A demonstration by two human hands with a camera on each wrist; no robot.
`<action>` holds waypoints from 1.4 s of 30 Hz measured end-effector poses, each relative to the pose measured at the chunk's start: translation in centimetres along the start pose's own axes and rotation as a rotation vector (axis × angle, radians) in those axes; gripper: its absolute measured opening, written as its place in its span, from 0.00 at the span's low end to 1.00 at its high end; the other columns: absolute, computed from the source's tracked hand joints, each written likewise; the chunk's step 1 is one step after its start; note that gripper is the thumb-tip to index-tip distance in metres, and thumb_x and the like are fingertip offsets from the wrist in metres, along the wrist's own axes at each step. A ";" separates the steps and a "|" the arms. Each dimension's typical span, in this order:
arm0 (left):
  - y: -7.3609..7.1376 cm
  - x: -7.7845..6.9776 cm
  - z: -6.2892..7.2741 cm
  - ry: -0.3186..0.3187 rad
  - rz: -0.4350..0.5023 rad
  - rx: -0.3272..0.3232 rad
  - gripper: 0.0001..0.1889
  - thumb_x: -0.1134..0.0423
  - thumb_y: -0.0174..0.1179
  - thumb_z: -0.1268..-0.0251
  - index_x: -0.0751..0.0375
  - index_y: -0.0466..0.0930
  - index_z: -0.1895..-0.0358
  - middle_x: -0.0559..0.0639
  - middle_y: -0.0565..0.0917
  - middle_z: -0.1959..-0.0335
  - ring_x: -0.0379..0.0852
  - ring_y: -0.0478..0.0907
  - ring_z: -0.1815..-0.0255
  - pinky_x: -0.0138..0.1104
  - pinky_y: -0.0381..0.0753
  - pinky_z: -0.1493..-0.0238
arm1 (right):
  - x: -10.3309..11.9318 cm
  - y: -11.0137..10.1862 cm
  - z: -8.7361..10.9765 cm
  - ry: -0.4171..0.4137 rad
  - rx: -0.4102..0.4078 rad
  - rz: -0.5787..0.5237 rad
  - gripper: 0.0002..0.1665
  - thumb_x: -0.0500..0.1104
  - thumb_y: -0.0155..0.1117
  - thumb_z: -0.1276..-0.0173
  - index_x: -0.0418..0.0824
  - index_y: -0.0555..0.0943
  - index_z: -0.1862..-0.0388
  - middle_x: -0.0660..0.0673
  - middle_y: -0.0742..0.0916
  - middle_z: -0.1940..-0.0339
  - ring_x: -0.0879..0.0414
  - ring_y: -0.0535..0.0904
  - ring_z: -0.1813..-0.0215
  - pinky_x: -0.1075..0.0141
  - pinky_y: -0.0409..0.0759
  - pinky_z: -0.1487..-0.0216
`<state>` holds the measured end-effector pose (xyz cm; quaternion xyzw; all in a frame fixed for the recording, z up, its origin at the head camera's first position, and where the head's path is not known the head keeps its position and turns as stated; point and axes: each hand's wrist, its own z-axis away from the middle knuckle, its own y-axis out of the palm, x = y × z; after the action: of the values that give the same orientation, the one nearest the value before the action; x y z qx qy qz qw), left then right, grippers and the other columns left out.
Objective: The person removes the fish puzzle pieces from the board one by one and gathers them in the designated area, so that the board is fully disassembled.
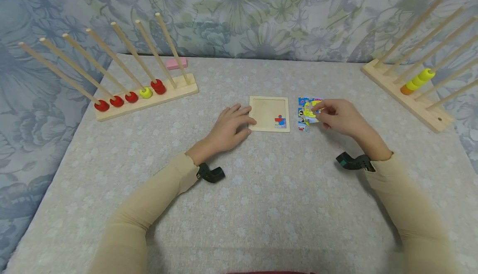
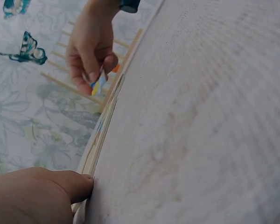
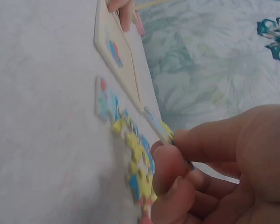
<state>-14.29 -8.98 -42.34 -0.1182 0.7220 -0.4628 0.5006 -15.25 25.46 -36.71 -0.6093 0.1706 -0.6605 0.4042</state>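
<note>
A shallow square wooden puzzle frame (image 1: 269, 98) lies on the table, with a red and blue jigsaw piece (image 1: 280, 122) in its lower right corner. My left hand (image 1: 228, 129) rests at the frame's left side, fingers spread and the fingertips on its edge. To the right of the frame, several colourful puzzle pieces (image 1: 303, 112) lie together, mostly yellow and blue. Over their right part my right hand (image 1: 341, 116) pinches a puzzle piece (image 3: 156, 125) between thumb and fingers. The right wrist view shows this piece nearly edge-on, above the others.
A wooden peg rack (image 1: 149, 105) with red and yellow beads stands at the left. Another peg rack (image 1: 407, 100) at the right carries yellow and orange beads. Behind the left rack lies a pink block (image 1: 176, 63). A flowered cloth (image 1: 239, 17) covers the wall behind.
</note>
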 end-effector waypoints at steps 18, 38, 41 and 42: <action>0.0 0.0 0.0 -0.005 0.008 0.003 0.15 0.61 0.60 0.27 0.55 0.85 0.41 0.58 0.67 0.22 0.64 0.53 0.16 0.62 0.44 0.19 | -2.2 0.2 1.6 -0.001 0.046 0.001 0.12 0.33 0.60 0.29 0.31 0.82 0.49 0.50 0.76 0.81 0.61 0.70 0.79 0.68 0.66 0.74; 0.2 0.1 -0.1 -0.004 0.000 -0.003 0.15 0.61 0.59 0.28 0.56 0.85 0.42 0.59 0.68 0.22 0.65 0.53 0.17 0.63 0.45 0.19 | -1.7 1.1 1.8 0.044 -0.088 0.186 0.12 0.40 0.66 0.33 0.34 0.82 0.54 0.42 0.81 0.70 0.52 0.72 0.68 0.64 0.69 0.69; 0.1 0.0 -0.1 -0.002 -0.002 -0.003 0.15 0.60 0.59 0.27 0.56 0.85 0.42 0.59 0.68 0.22 0.65 0.53 0.17 0.64 0.45 0.19 | -1.7 1.2 1.8 0.043 -0.097 0.201 0.12 0.40 0.66 0.33 0.34 0.82 0.55 0.42 0.81 0.70 0.52 0.72 0.69 0.64 0.68 0.70; 0.1 0.0 -0.1 -0.002 -0.004 -0.002 0.15 0.60 0.59 0.27 0.56 0.85 0.42 0.59 0.67 0.22 0.65 0.53 0.17 0.64 0.45 0.19 | -1.7 1.2 1.8 0.044 -0.098 0.208 0.12 0.40 0.66 0.33 0.34 0.81 0.55 0.42 0.81 0.70 0.52 0.72 0.69 0.63 0.68 0.69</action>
<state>-14.35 -8.85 -42.38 -0.1206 0.7219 -0.4626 0.5003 -13.30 26.49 -38.39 -0.5927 0.2738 -0.6189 0.4367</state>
